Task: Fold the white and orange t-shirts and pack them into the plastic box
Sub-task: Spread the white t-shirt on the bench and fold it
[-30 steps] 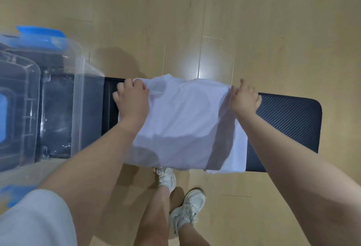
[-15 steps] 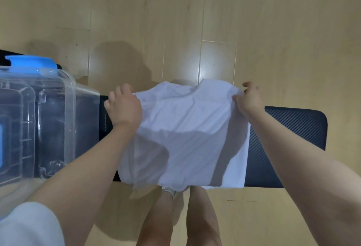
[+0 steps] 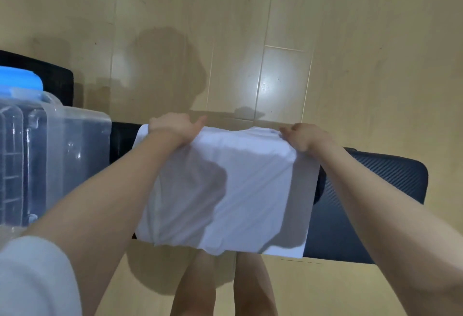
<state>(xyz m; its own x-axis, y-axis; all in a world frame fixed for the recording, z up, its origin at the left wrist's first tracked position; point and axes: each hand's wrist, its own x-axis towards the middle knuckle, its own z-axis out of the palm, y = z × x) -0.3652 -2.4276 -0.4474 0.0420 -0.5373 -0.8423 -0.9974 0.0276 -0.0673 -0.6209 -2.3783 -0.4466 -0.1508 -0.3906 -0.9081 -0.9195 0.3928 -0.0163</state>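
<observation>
The white t-shirt is still mid-fold on the dark padded bench. The clear plastic box, at nine o'clock from it, looks empty, and no orange shirt is in view. The left hand and right hand each clench the shirt's far edge, at eleven and one o'clock. Since half a second ago the cloth's far edge has drawn in, bunching.
</observation>
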